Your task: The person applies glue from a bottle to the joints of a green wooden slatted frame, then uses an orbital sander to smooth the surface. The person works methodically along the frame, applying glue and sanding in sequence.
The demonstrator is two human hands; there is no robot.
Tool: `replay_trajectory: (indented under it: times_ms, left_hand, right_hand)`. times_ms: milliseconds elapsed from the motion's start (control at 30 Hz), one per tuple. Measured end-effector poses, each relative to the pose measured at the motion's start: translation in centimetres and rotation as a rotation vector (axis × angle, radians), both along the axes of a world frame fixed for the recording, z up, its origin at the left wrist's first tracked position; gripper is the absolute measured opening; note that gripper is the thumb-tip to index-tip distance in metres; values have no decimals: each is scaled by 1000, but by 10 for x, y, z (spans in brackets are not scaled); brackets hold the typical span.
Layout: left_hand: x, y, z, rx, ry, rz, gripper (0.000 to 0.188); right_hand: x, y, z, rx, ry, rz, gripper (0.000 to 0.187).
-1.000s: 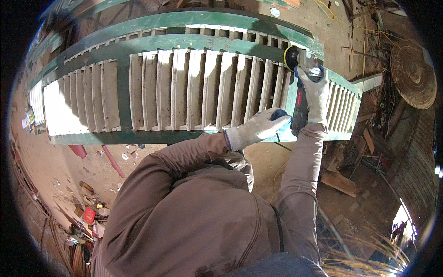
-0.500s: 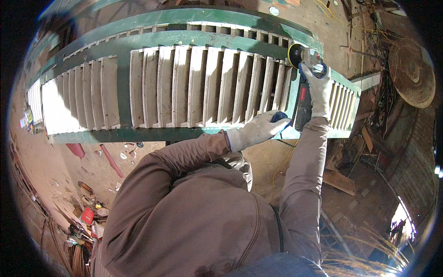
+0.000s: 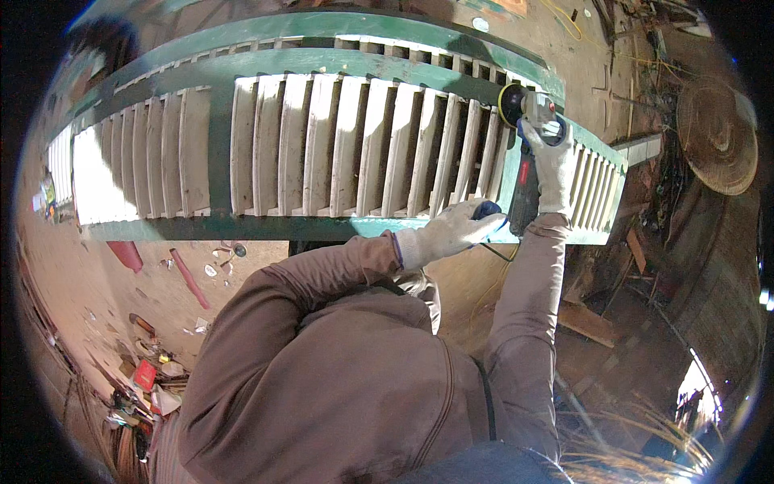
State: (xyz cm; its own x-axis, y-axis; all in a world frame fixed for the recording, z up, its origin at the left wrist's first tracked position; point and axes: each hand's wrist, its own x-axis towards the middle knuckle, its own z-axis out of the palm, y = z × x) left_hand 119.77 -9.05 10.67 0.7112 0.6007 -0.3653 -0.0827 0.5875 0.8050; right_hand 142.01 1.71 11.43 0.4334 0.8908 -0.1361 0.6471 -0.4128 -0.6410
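Note:
A long green louvered shutter (image 3: 218,153) with whitish slats lies across in front of me. My right hand (image 3: 552,157), in a white and blue work glove, is wrapped round an angle grinder (image 3: 526,189) with a grey metal head and dark body. Its round disc (image 3: 510,105), yellowish at the rim, is at the shutter's far rail near the right end. My left hand (image 3: 451,232), gloved alike, lies on the near rail with its fingers curled together over it. The undersides of those fingers are hidden.
A second green frame (image 3: 266,32) with slats lies just beyond the shutter. A round woven tray (image 3: 717,137) leans at the right. A dark cord (image 3: 497,252) hangs below the grinder. Red tubing (image 3: 189,278) and scraps litter the ground at left; a board (image 3: 587,323) lies at right.
The grinder and my right hand have shifted slightly left and nearer to me in the picture. My left hand keeps its place at the near rail. The view has tilted a little.

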Motion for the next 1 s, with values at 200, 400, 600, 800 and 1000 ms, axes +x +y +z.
replay_trajectory:
  times_ms: [200,400,600,800,1000]
  left_hand:
    - [-9,3,20,-124,104,-71,47]
    - [-17,-12,5,11,133,42,46]
    - [-47,-11,13,-52,161,93,45]
    - [-73,-26,-7,-47,135,266,38]
    - [-126,-26,11,-44,108,395,39]
  right_hand:
    - [0,15,7,-38,7,45,76]
    - [-18,27,12,-34,-110,105,80]
    - [-10,40,0,-28,-119,156,81]
    - [-46,46,13,68,-134,270,80]
    - [-54,55,-3,15,-112,332,89]
